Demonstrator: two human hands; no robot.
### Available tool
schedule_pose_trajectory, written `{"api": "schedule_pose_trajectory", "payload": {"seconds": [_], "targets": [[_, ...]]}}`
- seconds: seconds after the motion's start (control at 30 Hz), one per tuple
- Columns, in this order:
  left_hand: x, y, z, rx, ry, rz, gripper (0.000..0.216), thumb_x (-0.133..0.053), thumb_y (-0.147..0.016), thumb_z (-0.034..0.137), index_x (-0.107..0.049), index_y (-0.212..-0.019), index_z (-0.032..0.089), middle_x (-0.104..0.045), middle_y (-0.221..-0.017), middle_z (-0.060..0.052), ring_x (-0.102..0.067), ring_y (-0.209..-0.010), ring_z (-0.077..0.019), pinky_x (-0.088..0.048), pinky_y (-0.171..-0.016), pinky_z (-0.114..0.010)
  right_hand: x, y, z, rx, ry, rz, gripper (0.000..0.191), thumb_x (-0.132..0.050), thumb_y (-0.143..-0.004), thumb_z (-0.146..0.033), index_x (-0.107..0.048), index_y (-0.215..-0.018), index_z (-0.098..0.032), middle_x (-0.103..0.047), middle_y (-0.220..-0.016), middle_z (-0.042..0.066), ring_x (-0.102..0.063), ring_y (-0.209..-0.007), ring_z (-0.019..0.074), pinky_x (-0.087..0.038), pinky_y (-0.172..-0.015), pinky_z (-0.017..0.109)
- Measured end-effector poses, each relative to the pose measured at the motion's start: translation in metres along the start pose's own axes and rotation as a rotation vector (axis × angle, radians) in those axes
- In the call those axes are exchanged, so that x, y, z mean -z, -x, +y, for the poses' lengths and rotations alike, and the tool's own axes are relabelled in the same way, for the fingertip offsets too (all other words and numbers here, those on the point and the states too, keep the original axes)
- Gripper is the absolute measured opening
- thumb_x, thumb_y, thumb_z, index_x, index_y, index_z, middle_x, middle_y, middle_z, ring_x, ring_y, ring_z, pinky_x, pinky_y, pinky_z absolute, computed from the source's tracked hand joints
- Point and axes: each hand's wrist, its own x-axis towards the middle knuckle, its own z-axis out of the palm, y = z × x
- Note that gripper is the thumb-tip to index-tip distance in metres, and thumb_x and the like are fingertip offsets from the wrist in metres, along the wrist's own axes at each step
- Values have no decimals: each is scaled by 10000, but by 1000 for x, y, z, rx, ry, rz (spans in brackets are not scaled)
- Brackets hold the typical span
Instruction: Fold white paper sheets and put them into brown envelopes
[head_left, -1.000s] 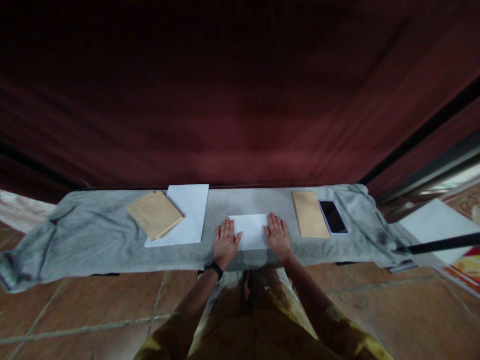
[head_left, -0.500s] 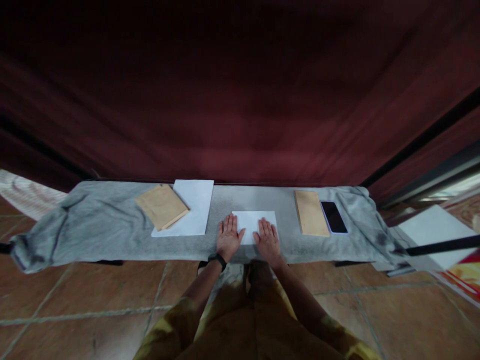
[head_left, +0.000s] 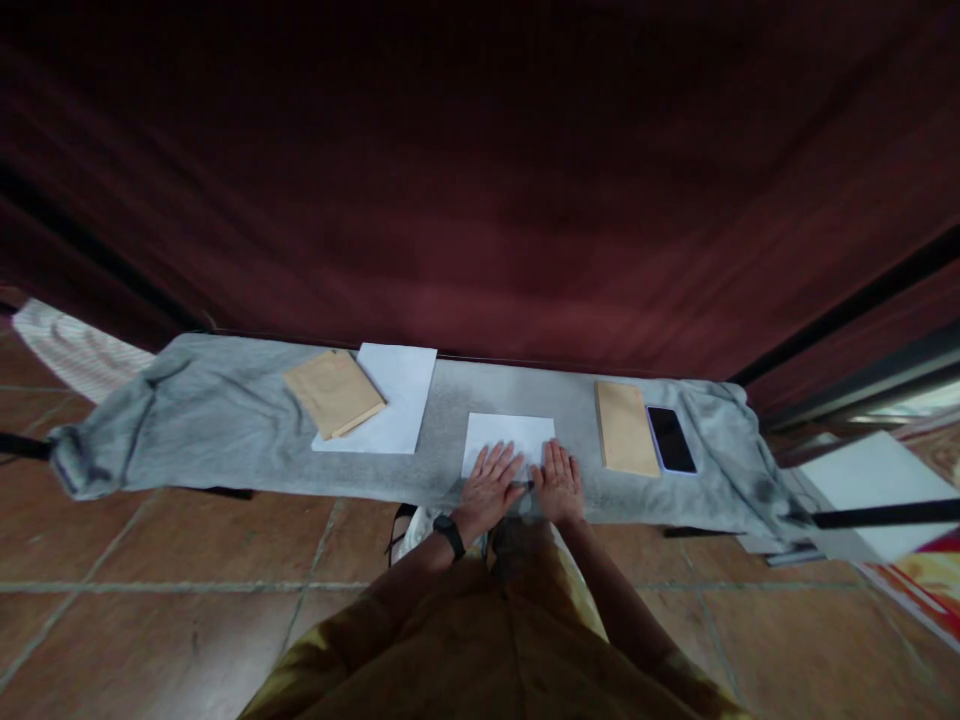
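Observation:
A white sheet of paper (head_left: 511,430), folded to a small rectangle by its look, lies on the grey cloth in front of me. My left hand (head_left: 489,490), below a dark wristwatch (head_left: 450,535), rests flat on the sheet's near left part with fingers stretched out. At the sheet's near right corner, my right hand (head_left: 558,486) lies flat, fingers extended and partly beyond the edge. Neither hand grips anything. The near edge of the sheet is partly hidden under my hands.
Left of me, several brown envelopes (head_left: 334,392) overlap larger white paper (head_left: 405,400). To the right sit a brown envelope stack (head_left: 627,428) and a phone (head_left: 671,438). Grey cloth (head_left: 225,430) covers the narrow bench. A dark red panel (head_left: 480,250) rises behind it.
Both hands have slid toward the near edge of the sheet, the left also rightward across it. More of the sheet's far part shows. The camera view has tilted slightly.

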Motion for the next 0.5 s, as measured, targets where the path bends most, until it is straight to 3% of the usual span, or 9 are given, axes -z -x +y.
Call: {"api": "schedule_pose_trajectory", "payload": {"seconds": [0.1,0.27,0.5], "targets": [[-4,2,12,5,18,-40,556,-381,-1028,527,-429,-1519,270,-358,-1629,-47,-274,-1522,-265,-205,-1247,-520,0,0,2,1,-12,1,614,-291,-1050,-421,-331,-1563,-86,-478,-1533,188,-413,-1432,301,-275,-1183,495],[-1,15,2,-10,3,-43,557,-399,-1023,525,-418,-1523,279,-340,-1638,-47,-262,-1527,-241,-195,-1254,-493,7,-2,0,20,-34,32,609,-294,-1045,-387,-278,-1588,-112,-468,-1542,182,-417,-1428,311,-264,-1187,537],[4,34,-4,-12,-43,-41,583,-424,-1014,514,-393,-1541,265,-334,-1640,-53,-257,-1528,-263,-213,-1246,-494,17,9,-23,242,-52,-104,533,-330,-1052,-348,-379,-1551,-166,-424,-1586,115,-370,-1466,249,-253,-1208,459]]}}
